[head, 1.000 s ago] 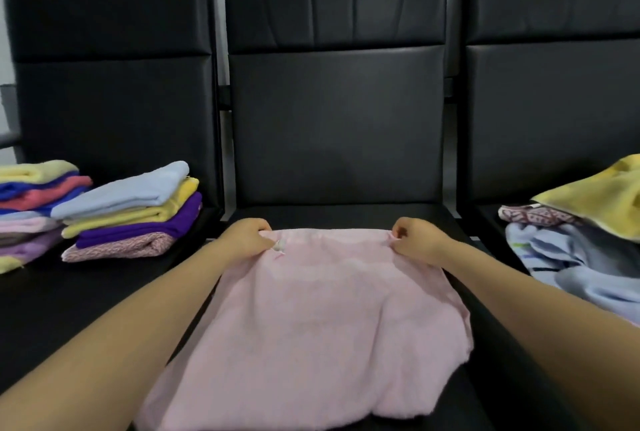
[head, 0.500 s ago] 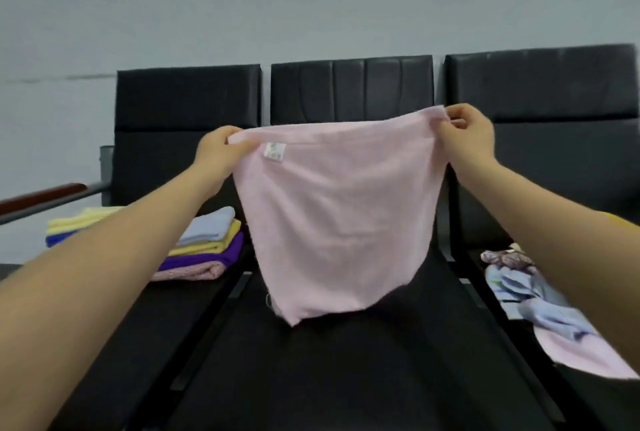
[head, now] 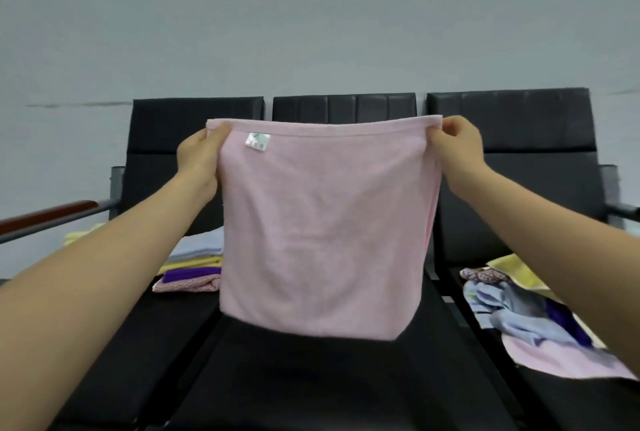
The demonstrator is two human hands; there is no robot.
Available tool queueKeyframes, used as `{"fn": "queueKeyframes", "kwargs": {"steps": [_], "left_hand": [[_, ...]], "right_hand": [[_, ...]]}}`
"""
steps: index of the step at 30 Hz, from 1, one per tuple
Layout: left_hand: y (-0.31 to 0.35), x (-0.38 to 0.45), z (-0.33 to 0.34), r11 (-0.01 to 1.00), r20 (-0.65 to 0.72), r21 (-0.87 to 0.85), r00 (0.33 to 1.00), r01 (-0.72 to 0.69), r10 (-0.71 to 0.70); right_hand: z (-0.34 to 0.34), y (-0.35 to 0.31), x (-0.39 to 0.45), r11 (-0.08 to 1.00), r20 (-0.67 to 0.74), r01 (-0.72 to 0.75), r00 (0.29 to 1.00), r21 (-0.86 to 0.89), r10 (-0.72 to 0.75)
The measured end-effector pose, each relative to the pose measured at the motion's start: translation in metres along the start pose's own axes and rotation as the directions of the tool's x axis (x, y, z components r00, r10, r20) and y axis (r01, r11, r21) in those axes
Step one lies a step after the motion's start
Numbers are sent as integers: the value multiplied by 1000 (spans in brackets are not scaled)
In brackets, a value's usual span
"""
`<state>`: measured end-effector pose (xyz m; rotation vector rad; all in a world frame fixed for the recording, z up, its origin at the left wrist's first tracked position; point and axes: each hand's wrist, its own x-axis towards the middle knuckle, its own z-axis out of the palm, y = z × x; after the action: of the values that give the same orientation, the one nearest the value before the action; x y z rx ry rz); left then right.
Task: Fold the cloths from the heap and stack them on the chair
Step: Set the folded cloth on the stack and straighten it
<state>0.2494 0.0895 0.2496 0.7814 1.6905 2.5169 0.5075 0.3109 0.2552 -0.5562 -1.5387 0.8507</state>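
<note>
Pink cloth (head: 325,229): held up in the air over the middle chair (head: 311,378), hanging flat, label (head: 257,141) near its top left. Left hand (head: 201,157): pinches top left corner. Right hand (head: 459,146): pinches top right corner. Heap (head: 526,313): right chair. Stack (head: 194,266): left chair, far.

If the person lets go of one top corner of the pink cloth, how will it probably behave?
The pink cloth hangs limp between the left hand and the right hand, so it probably is floppy and would swing down. Two fingertip pinches carry it, so it seems light. Its fuzzy surface likely resists slipping.
</note>
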Motion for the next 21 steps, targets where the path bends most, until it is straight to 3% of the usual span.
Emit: {"fn": "queueKeyframes", "kwargs": {"steps": [3, 6, 11, 15, 21], "left_hand": [[-5, 1, 2, 995, 20, 103, 1000, -10, 8], [-35, 6, 0, 946, 46, 322, 997, 41, -59], [-126, 11, -14, 684, 142, 729, 971, 30, -193], [-194, 16, -11, 582, 95, 808, 953, 95, -288], [-251, 48, 1, 512, 31, 850, 958, 125, -285]], "right_hand": [[3, 4, 4, 998, -19, -58, 998, 15, 58], [9, 33, 5, 984, 11, -120, 992, -135, 123], [17, 119, -15, 799, 165, -167, 935, -578, 315], [38, 190, -34, 756, 92, -373, 865, -538, 492], [66, 254, -44, 787, 43, -462, 851, -409, 523]]}}
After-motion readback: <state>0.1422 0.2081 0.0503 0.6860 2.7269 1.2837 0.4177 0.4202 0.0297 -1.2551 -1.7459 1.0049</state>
